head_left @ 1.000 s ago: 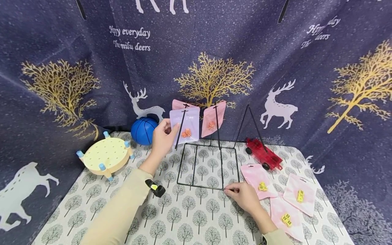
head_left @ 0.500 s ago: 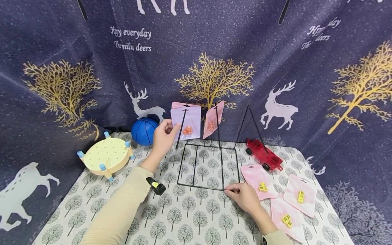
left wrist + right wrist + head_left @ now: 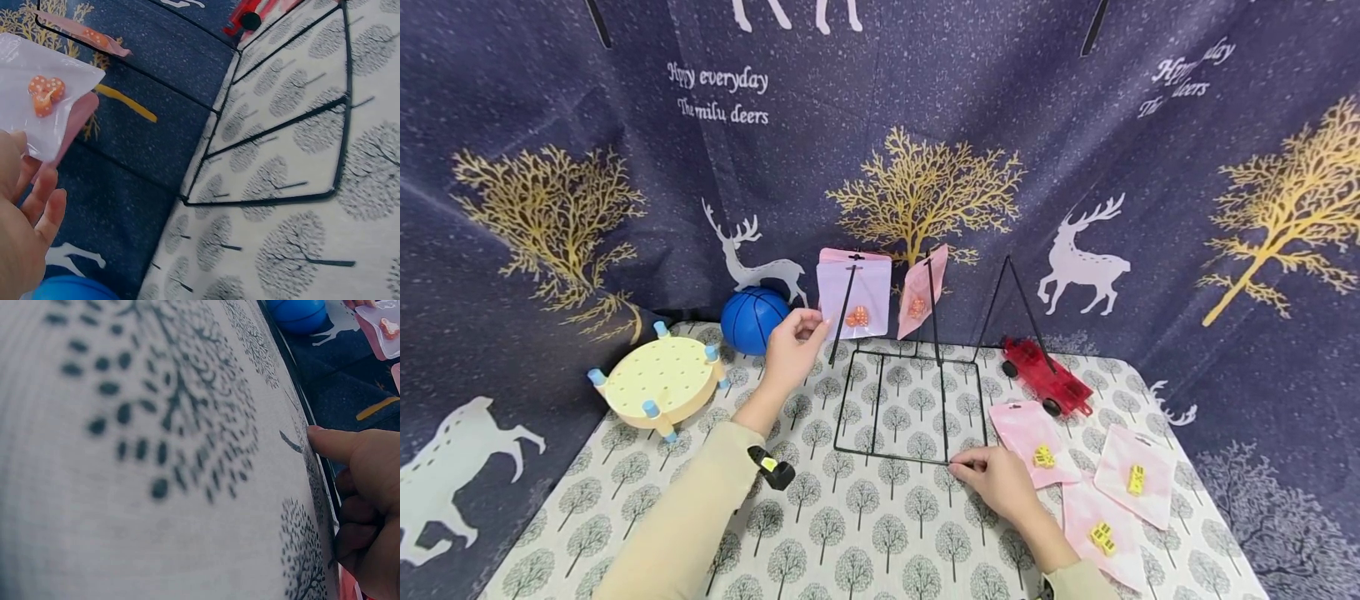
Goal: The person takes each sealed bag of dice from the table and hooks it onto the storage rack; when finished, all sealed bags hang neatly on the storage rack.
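Note:
A black wire display rack [image 3: 891, 457] stands on the table. From its left prong hangs a lilac zip bag [image 3: 872, 287] with orange dice inside; a pink bag [image 3: 835, 253] shows behind it. Another pink bag [image 3: 917, 287] with orange dice hangs on the middle prong, turned sideways. My left hand [image 3: 793, 350] is at the lilac bag's lower left edge, thumb at the edge and fingers loosely bent, as the left wrist view also shows. With thumb and fingertips my right hand [image 3: 996, 483] holds the rack's front right corner. The right prong is bare.
Three pink bags with yellow dice lie at the right, the nearest being a pink bag [image 3: 1030, 433]. A red toy cart [image 3: 1048, 379] stands behind them. Back left are a blue ball [image 3: 752, 321] and an upturned cream stool [image 3: 658, 379]. A dark printed cloth [image 3: 790, 167] hangs behind.
My left hand has slid down and left from the lilac bag to its edge. The lilac bag hangs a little straighter and the middle pink bag has turned more sideways. My right hand stays put.

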A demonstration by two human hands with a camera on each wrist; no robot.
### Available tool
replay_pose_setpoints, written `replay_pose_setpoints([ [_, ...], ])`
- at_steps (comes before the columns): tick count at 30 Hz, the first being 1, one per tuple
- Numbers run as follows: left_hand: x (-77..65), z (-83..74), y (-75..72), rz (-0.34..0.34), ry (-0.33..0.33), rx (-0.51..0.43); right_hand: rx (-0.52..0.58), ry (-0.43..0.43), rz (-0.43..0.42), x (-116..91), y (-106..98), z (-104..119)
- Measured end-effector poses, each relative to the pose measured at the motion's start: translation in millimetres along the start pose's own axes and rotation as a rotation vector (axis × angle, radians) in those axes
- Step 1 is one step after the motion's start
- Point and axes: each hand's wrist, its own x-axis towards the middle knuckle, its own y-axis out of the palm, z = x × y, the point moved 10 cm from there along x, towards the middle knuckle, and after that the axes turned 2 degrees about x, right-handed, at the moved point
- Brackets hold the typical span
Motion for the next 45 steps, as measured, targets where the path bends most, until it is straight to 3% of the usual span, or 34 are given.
replay_pose_setpoints([
  [12, -33.4, 26.6, -8.0, 0.084, -0.051, -0.017, -0.022, -0.022, 0.003, -0.1, 0.1, 4.6],
  [23, -85.4, 34.8, 1.9, 0.281, -0.069, 0.201, -0.021, -0.029, -0.01, -15.2, -14.4, 11.8],
  [29, -114.8, 24.3, 23.4, 0.454, 0.055, 0.353, -0.036, -0.043, -0.1, -33.3, -51.0, 17.5],
  [34, -131.9, 29.1, 43.4, 0.595, 0.133, 0.407, -0.141, -0.034, -0.193, -48.8, -93.5, 4.8],
  [39, -138.7, 38.0, 53.1, 0.652, 0.151, 0.452, -0.211, 0.058, -0.292, -58.3, -138.6, -29.0],
  [45, -140.9, 39.9, 60.4, 0.666, 0.175, 0.473, -0.222, 0.246, -0.377, -73.8, -184.3, -93.7],
])
